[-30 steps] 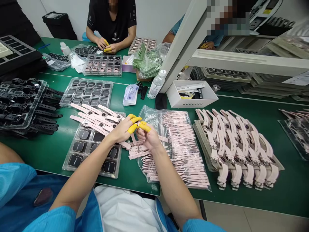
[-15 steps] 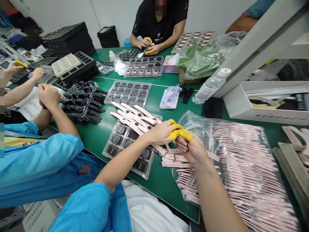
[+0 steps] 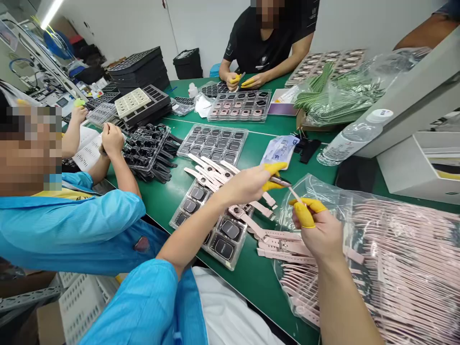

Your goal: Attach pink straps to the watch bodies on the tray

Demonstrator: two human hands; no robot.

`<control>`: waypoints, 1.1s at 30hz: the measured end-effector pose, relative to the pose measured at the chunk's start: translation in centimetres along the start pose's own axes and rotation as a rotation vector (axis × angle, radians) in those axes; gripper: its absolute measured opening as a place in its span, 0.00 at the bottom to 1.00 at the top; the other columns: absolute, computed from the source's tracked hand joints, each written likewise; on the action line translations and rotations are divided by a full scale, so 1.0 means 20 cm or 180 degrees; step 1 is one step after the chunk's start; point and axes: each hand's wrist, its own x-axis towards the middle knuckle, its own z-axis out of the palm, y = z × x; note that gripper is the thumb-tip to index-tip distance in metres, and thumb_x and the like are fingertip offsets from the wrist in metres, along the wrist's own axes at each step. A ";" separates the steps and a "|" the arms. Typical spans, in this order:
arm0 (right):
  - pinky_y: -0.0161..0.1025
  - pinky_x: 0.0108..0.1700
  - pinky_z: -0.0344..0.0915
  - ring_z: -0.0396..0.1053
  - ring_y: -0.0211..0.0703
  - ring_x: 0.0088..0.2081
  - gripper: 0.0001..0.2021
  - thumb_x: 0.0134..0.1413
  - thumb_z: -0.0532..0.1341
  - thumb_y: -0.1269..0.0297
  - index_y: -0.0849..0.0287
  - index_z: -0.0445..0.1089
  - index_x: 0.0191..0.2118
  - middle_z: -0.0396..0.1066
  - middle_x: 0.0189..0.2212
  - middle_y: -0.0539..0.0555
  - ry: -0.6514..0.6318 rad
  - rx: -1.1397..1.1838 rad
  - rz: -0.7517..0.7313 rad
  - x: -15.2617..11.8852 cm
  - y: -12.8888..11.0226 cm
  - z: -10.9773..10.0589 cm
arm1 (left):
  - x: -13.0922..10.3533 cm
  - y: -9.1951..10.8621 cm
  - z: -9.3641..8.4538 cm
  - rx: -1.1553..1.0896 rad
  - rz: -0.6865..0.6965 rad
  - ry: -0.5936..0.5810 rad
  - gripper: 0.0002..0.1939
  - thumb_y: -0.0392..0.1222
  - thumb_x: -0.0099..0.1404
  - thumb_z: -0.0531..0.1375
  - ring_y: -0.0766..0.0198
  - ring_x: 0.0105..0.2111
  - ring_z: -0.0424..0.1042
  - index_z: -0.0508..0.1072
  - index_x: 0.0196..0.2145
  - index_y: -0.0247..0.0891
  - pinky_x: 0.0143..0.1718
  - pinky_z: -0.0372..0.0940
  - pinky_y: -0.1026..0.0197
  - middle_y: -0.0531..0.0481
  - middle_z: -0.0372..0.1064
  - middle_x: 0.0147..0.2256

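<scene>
My left hand (image 3: 249, 184), yellow cots on its fingers, pinches a watch case (image 3: 281, 181) seen edge-on. Between the fingertips of my right hand (image 3: 320, 232), also in yellow cots, is a pink watch strap (image 3: 295, 193). The strap's end meets the edge of the case; whether it is seated there I cannot tell. Below my left forearm lies a clear tray (image 3: 230, 261) of square dark watch faces, with several pink-strapped watches (image 3: 210, 172) across its far end. Loose pink straps (image 3: 278, 244) lie below my hands, beside a clear bag of pink straps (image 3: 402, 258).
Across the green table (image 3: 247, 292), a co-worker in black (image 3: 268, 48) handles small parts. At left sits another in a blue smock (image 3: 72, 225), near black-strapped watches (image 3: 147, 148). A water bottle (image 3: 354, 136) stands by a grey post; green straps (image 3: 334, 98) lie behind it.
My hands have moved apart from their close grip, and the case and strap between them now show. The view has swung left, bringing the blue-smocked co-worker further into it.
</scene>
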 end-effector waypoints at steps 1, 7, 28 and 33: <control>0.39 0.25 0.62 0.63 0.41 0.22 0.22 0.63 0.62 0.39 0.55 0.75 0.42 0.68 0.22 0.49 -0.0016 -0.0237 -0.0110 0.00 0.01 0.00 | -0.02 -0.01 -0.06 0.0272 -0.0026 -0.0110 0.23 0.31 0.74 0.53 0.55 0.53 0.76 0.66 0.64 0.37 0.52 0.72 0.55 0.41 0.74 0.53; 0.42 0.31 0.65 0.69 0.45 0.23 0.24 0.64 0.57 0.39 0.54 0.76 0.31 0.74 0.22 0.53 -0.0756 -0.0956 -0.0539 -0.02 0.02 0.00 | -0.21 -0.06 -0.28 0.1597 -0.0020 -0.0586 0.14 0.29 0.72 0.54 0.54 0.48 0.76 0.78 0.47 0.37 0.49 0.66 0.54 0.42 0.79 0.44; 0.49 0.47 0.71 0.77 0.57 0.46 0.19 0.55 0.69 0.50 0.56 0.77 0.48 0.80 0.47 0.61 -0.1714 -0.2013 0.0499 0.06 0.02 -0.17 | -0.48 -0.31 -0.28 0.0811 -0.1456 -0.1606 0.10 0.41 0.72 0.54 0.56 0.37 0.73 0.74 0.43 0.39 0.36 0.59 0.60 0.46 0.78 0.39; 0.46 0.43 0.69 0.77 0.55 0.43 0.17 0.54 0.70 0.50 0.55 0.78 0.45 0.81 0.44 0.59 -0.1894 -0.2182 0.0534 0.05 0.00 -0.17 | -0.47 -0.38 -0.26 0.0858 -0.1247 -0.1296 0.08 0.41 0.71 0.55 0.55 0.40 0.72 0.72 0.37 0.38 0.41 0.60 0.58 0.44 0.77 0.39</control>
